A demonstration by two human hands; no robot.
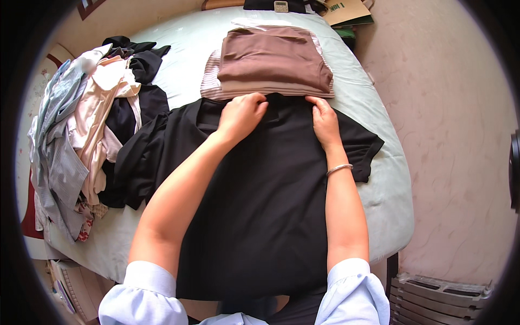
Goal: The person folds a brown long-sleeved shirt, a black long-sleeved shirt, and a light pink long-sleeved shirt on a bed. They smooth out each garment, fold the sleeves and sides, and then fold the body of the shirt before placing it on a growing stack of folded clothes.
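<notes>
- Pale blue sleeves, two of them, come in at six o'clock, with both bare forearms reaching up over the bed (374,162).
- One black T-shirt (260,206) lies spread flat on the bed's pale green sheet, hem toward six o'clock and collar toward twelve; its two short sleeves stick out at nine and three o'clock.
- One thin silver bracelet (339,169) sits on the right wrist.
- One left hand (242,115) rests at the collar edge, fingers curled under and pressed together onto the black cloth; whether they pinch a fold I cannot tell.
- One right hand (325,120) lies flat on the shirt near the collar, fingers straight and close together, tips at the neckline.
- One folded stack (269,62) sits just beyond the hands at twelve o'clock: a brown garment on top, a striped one under it, touching the black collar.
- One loose heap of clothes (86,130) crowds the bed at nine o'clock, grey, pink, cream and black pieces tangled; how many there are cannot be counted.
- One cardboard box (346,11) and a small grey device (281,6) stand past the bed at twelve to one o'clock, both cut off by the edge.
- One grey slatted thing (439,298) at four o'clock is half hidden by the dark rim.
</notes>
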